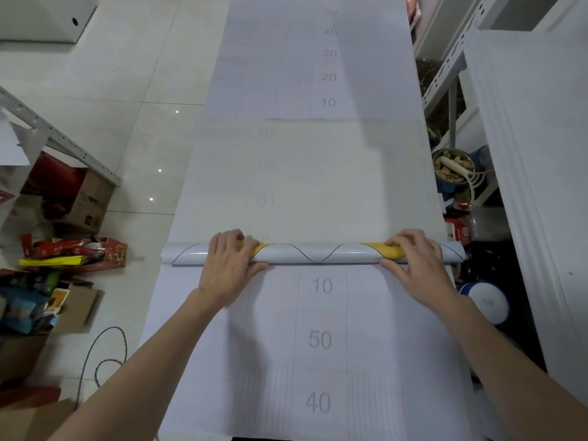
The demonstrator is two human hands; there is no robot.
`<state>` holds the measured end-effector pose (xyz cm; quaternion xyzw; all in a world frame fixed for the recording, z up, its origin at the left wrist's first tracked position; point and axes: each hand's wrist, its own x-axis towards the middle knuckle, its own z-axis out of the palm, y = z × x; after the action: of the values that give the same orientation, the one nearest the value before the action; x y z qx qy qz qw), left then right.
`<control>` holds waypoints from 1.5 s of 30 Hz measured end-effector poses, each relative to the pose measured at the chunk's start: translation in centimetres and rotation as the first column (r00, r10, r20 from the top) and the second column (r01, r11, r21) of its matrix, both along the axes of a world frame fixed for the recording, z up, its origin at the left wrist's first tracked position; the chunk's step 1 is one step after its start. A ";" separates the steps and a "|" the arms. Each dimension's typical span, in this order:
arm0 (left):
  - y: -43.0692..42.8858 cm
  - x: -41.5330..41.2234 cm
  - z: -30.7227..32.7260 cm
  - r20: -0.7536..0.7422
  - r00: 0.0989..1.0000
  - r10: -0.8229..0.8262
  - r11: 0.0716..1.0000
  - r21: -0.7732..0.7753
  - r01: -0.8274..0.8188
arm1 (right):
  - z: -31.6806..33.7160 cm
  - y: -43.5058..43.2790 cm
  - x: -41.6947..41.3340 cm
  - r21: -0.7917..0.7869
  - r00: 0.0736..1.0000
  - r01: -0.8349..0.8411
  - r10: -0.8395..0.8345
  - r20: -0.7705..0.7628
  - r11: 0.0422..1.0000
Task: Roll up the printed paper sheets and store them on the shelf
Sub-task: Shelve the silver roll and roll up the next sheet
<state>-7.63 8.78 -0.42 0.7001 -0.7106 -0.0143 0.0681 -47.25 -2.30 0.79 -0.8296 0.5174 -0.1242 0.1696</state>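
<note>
Tiled floor (pixel 127 90) bears printed sheets (pixel 321 345); left hand (pixel 227 265) at 9 o'clock, right hand (pixel 413 262) at 3, fingers (pixel 232 238) curling round roll (pixel 315 253)

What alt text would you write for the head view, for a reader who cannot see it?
A left hand and a right hand hold a paper roll across long printed sheets laid on a tiled floor. Cardboard boxes sit left, metal shelving right.

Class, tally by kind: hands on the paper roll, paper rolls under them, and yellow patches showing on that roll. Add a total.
Hands: 2 (left hand, right hand)
paper roll: 1
yellow patches: 2
Total: 5
</note>
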 end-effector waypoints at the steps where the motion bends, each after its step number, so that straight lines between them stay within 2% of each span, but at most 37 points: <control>1: -0.1 0.1 0.2 0.029 1.000 0.000 1.000 -0.005 0.000 | 0.2 0.1 -0.2 -0.006 1.000 0.006 -0.006 -0.015 1.000; 3: -0.1 0.1 0.6 0.063 0.998 -0.007 1.000 0.013 0.006 | 0.6 0.2 -0.4 -0.038 0.996 0.002 -0.006 -0.088 0.999; 5: 0.0 0.1 0.7 0.034 0.999 0.000 1.000 0.025 -0.001 | 0.8 0.5 -0.4 -0.041 0.989 0.016 -0.022 -0.148 0.999; 13: -0.5 0.3 1.1 0.090 0.995 -0.041 0.999 0.029 0.038 | 0.2 0.9 0.2 -0.098 0.968 0.029 -0.052 -0.244 0.995; 19: 0.1 0.5 1.1 0.026 0.998 -0.052 0.996 0.079 0.050 | 0.2 1.8 0.4 -0.072 0.976 0.079 -0.091 -0.196 0.994; 25: -0.1 0.5 1.1 0.062 0.996 -0.065 0.997 0.045 0.062 | 0.5 2.0 0.6 -0.104 0.964 0.077 -0.100 -0.245 0.992; 30: 0.5 0.1 1.0 0.030 0.997 -0.075 0.996 0.053 0.073 | 0.4 2.5 0.6 -0.070 0.974 0.109 -0.121 -0.189 0.992; 35: 0.3 -0.1 1.0 0.095 0.993 -0.076 0.997 0.039 0.072 | 0.5 2.5 0.4 -0.094 0.973 0.071 -0.090 -0.210 0.993; 39: 0.7 -0.1 1.0 0.041 0.996 -0.084 0.996 0.038 0.083 | 0.9 2.5 0.5 -0.038 0.976 0.106 -0.112 -0.187 0.994; 45: 0.7 -0.4 1.1 0.071 0.996 -0.053 0.999 0.007 0.052 | 0.4 2.7 0.0 -0.084 0.972 0.075 -0.092 -0.215 0.994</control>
<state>-8.02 9.46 0.65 0.6815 -0.7307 0.0072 0.0407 -47.23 0.36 1.21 -0.8215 0.5622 -0.0588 0.0749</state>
